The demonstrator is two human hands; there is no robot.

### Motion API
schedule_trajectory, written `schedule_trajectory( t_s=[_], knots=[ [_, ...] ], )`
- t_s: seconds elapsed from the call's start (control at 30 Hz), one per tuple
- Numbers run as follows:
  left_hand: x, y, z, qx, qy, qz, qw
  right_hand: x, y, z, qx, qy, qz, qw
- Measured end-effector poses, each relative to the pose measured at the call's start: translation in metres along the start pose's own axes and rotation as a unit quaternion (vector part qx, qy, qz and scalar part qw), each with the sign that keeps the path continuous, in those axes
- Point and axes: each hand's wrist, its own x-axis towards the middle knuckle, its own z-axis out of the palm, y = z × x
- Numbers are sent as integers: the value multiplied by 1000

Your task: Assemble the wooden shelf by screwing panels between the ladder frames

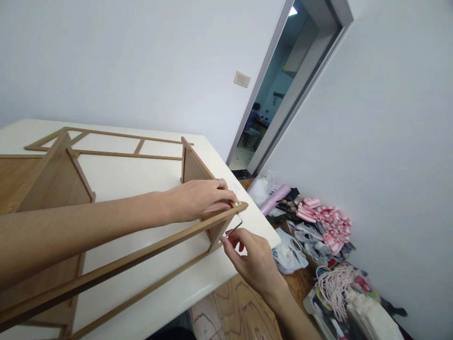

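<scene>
My right hand (253,255) pinches the long arm of a bent metal hex key (240,219) whose other end meets the outer side of a wooden rail (170,240) near its tip. My left hand (201,198), a ring on one finger, reaches over that rail and closes its fingers around the top corner where the rail meets a wooden panel (198,163). Something small and shiny shows by its fingertips, too small to name. The rail and panel belong to a wooden frame with a second panel (76,174) at the left.
The frame rests on a white table (141,255) against a wall. Beyond the table's right edge, plastic bags (288,252), pink striped cloth (327,219) and a box of cords (336,288) lie on the wooden floor. Through a doorway (269,94), a person (253,120) sits.
</scene>
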Motion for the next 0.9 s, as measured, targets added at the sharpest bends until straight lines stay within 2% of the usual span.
schedule_trajectory(
  t_s=[0.2, 0.37, 0.53, 0.67, 0.77, 0.9],
  knots=[
    [0, 0, 0, 2, 3, 1, 1000, 3, 9, -5, -50, 2, -46, 998],
    [0, -1, 1, 3, 9, 14, 1000, 13, 12, -24, -123, 46, -127, 983],
    [0, -1, 1, 10, 13, 14, 1000, 27, 9, -42, -174, -25, -223, 959],
    [0, -1, 1, 9, 14, 17, 1000, 33, 10, -45, -182, -34, -276, 943],
    [1, -1, 1, 9, 10, 15, 1000, 37, 11, -45, -182, -29, -294, 938],
    [1, -1, 2, 6, 12, 18, 1000, 43, 8, -46, -181, -13, -283, 942]
  ],
)
